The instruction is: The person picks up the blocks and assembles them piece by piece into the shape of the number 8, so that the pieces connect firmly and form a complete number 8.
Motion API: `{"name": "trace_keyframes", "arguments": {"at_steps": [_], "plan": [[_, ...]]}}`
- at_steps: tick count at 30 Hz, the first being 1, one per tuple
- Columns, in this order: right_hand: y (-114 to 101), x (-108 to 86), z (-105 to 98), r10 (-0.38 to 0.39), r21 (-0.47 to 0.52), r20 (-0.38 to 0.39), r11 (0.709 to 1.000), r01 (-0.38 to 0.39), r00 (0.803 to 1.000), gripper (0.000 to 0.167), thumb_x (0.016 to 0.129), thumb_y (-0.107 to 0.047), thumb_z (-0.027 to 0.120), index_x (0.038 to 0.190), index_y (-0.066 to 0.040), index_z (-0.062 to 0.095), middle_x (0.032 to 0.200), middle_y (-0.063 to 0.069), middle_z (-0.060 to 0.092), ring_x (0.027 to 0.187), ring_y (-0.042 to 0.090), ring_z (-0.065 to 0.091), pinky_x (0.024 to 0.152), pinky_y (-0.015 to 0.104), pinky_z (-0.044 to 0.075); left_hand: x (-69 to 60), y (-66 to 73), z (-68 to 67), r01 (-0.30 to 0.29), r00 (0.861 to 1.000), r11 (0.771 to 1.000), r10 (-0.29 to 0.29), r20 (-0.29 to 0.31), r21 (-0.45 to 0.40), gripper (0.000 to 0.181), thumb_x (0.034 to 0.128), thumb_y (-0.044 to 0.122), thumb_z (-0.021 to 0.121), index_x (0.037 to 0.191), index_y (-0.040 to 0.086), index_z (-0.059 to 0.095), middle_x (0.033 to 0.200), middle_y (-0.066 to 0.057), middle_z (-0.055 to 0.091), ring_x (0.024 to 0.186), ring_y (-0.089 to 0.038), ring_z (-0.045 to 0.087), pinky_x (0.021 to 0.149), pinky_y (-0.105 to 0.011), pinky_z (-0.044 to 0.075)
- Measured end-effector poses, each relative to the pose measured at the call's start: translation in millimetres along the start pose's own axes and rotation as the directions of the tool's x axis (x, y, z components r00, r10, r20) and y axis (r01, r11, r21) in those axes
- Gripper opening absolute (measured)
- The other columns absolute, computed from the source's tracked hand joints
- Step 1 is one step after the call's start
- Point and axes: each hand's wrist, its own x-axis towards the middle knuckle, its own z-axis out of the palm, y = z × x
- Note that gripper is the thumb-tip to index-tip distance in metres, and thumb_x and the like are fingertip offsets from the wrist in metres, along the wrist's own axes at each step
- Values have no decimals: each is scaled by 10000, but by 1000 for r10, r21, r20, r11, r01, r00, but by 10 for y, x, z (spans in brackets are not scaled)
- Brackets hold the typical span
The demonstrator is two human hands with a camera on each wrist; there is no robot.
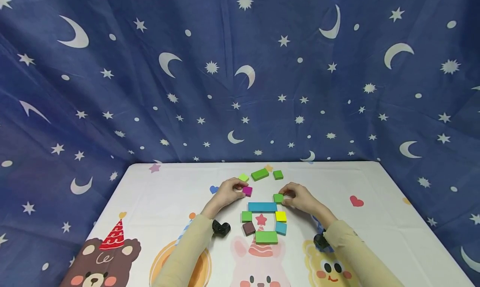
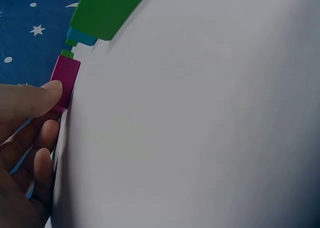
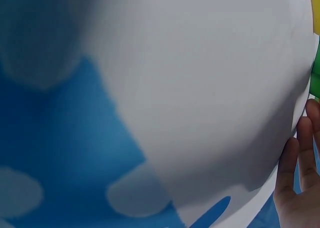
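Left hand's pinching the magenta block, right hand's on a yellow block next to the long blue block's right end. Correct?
Wrong on one colour: the right hand is on a green block, not a yellow one, as the head view shows. The rest holds: left hand pinching the magenta block, green one by the long blue block.
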Motion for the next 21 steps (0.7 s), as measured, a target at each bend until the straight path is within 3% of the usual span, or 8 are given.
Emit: {"name": "trace_keyframes", "arguments": {"at_steps": [21], "plan": [[14,-1,9,-2,0,0,1000,2,1000,267,783,-36,728,1040,-94,683,1018,25,626,958,192,534,959,433,456,-88,60,-8,7,1000,1000,-7,-25,-16,282,753,76,769,1029,96,714,961,-55,658,888,-144,590,817,-275,482]]}}
